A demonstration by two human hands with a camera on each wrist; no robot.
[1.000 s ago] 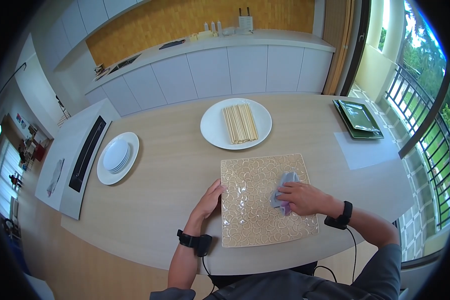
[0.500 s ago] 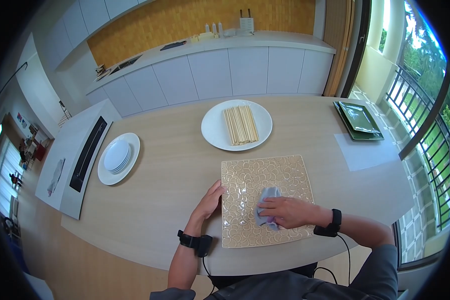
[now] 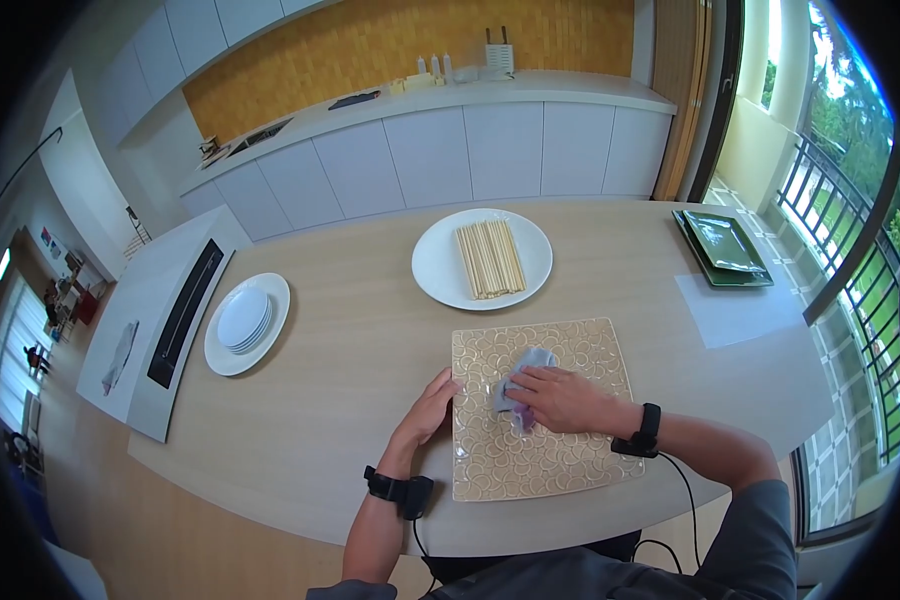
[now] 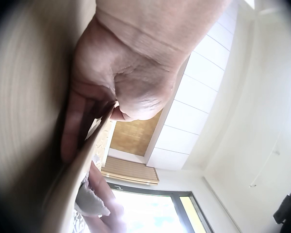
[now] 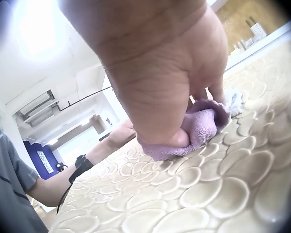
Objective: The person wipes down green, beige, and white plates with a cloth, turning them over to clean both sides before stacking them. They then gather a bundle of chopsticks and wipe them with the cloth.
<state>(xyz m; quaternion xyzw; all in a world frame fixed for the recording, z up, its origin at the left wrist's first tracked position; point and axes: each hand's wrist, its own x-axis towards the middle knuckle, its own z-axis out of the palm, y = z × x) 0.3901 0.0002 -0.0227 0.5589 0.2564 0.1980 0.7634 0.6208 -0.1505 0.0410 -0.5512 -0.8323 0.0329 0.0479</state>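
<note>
A square beige plate (image 3: 570, 470) with a glossy relief of overlapping rounded petals lies on the table in front of the person. At its left edge, the left hand (image 3: 430, 405) grips the rim. In the left wrist view the thumb (image 4: 121, 114) is on the upper side and the fingers reach along the underside. My right hand (image 3: 562, 400) holds a bunched cloth (image 3: 506, 398) against the plate's upper middle. Up close in the right wrist view, the cloth (image 5: 203, 127) is lilac and fuzzy, with its folds tucked under the fingers and thumb.
Beyond the square plate, a white plate (image 3: 433, 262) bears a row of pale sticks (image 3: 491, 260). Small white dishes (image 3: 243, 317) sit stacked on an oval plate (image 3: 275, 318) at left. Green square plates (image 3: 722, 243) and a white sheet (image 3: 730, 315) are at right.
The right hand has slid the cloth leftward over the square plate, first toward the person, then back up. The left hand stays at the left rim. The head view has shifted slightly.
</note>
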